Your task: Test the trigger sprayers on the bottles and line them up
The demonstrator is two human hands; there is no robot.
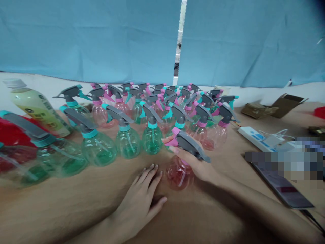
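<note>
Pink spray bottle: the pink spray bottle [177, 173] is the reference for all places below; low red-tinted liquid inside, grey trigger head on top. Whether its base meets the tabletop cannot be told.
Right hand: the right hand [197, 165] grips the pink spray bottle around its neck, below the trigger head.
Left hand: the left hand [141, 196] is open, palm down, fingers spread, just left of the pink spray bottle and holding nothing.
Green bottles: a row of green spray bottles [152, 140] runs behind it and off to its left; the nearest stand close behind.
Rear group: more pink and green spray bottles, packed tightly, beyond that row.
Open room: wooden tabletop [93, 193] shows in front of it and to its left, up to the row's front edge.
Right side: phone [281, 191] and power strip [256, 138], both well apart from it.
Far edge: blue curtain [122, 44], beyond all bottles.
</note>
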